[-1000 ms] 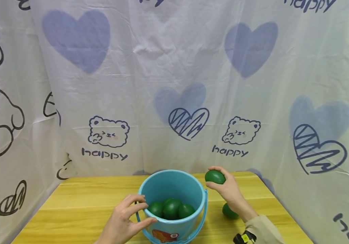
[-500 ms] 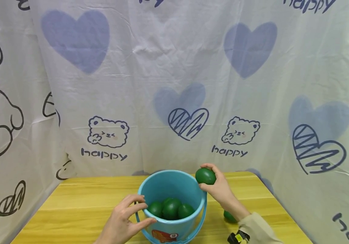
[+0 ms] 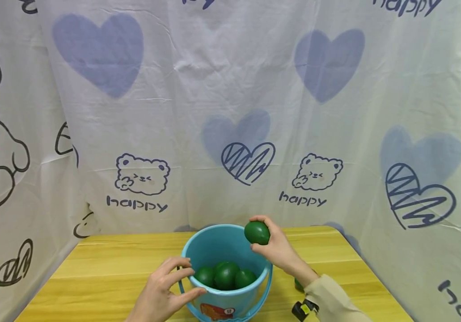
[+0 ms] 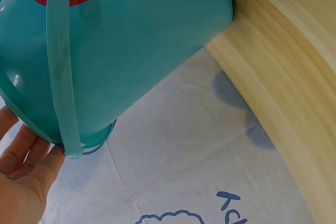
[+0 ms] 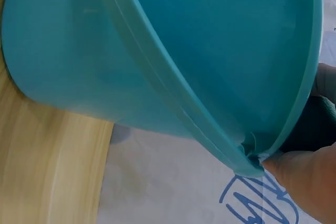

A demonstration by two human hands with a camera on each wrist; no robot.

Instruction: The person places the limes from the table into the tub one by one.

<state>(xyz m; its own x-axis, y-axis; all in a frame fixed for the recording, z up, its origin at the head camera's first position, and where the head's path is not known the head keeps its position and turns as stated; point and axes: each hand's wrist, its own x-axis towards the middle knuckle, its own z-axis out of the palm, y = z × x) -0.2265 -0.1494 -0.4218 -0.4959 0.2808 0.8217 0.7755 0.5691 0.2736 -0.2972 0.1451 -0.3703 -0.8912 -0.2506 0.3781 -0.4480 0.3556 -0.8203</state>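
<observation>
In the head view a light blue bucket [image 3: 230,300] stands upright on the table, with several dark green avocados [image 3: 226,276] lying inside at the bottom. My left hand [image 3: 162,286] holds the bucket's rim at its left side; the left wrist view shows the fingers and thumb [image 4: 48,169] at the rim beside the handle. Over the right part of the bucket's opening, my right hand [image 3: 276,250] grips another avocado [image 3: 256,232] between thumb and fingers. That avocado appears dark and partly hidden behind the rim in the right wrist view [image 5: 315,124].
One more avocado [image 3: 298,285] lies on the table right of the bucket, mostly hidden by my right forearm. The bucket's handle [image 3: 260,302] hangs down on the near side. Printed cloth [image 3: 230,89] surrounds the wood-grain table [image 3: 133,255].
My right hand has moved left with the avocado, from beside the bucket to over its opening. The loose avocado is now more covered by the forearm. My left hand keeps its place.
</observation>
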